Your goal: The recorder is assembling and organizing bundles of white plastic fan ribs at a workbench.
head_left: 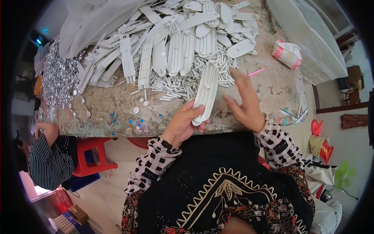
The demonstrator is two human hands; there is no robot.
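My left hand (184,123) grips the lower end of a long white plastic piece (207,91) with raised ribs and rounded ends. The piece is tilted, its far end over a heap of small white cylinders (177,85). To the right of it, my right hand (245,106) hovers with thumb and fingers apart and nothing between them. Its fingertips are close to the right edge of the cylinders. Behind these lies a big pile of similar white plastic pieces (175,50), overlapping at many angles.
A worn table (269,91) carries it all. Silver strands (64,74) hang at its left edge, where another person's arm (48,132) rests near a red stool (91,156). At the right lie a pink stick (256,72), a tissue pack (287,54) and a translucent sheet (311,43).
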